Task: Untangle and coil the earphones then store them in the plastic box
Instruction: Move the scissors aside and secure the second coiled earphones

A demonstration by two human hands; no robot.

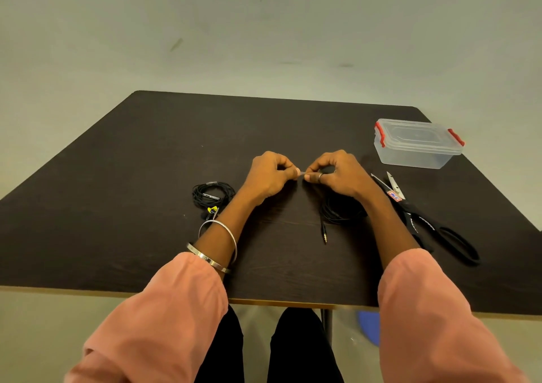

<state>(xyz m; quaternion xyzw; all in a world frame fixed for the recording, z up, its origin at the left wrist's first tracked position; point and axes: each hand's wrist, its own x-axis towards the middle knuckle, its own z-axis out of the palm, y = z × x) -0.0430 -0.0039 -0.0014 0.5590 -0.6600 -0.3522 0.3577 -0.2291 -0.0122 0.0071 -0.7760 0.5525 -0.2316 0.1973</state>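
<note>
We've got both hands up at the centre of the frame, the left hand (268,173) and right hand (334,174) meeting fingertip to fingertip, each pinching a small pale strip (301,173) between them — what it is, a tie or a bit of tape, we can't tell.

Just below the right hand lies a loose black earphone bundle (341,209), partly hidden under the wrist, its plug (324,234) trailing toward the lower edge of the bench (146,148). A second, already wound coil (212,195) sits left of centre, beside the left wrist.

To do this step well, we judge it best to keep the pinch light and work slowly, so the strip doesn't tear or stick to itself, and to keep the bundle flat so its loops don't spring apart.

Over at the right, the box (418,143) stands with its lid on and red clips down; it looks empty. Scissors (422,215) lie below it.
</note>
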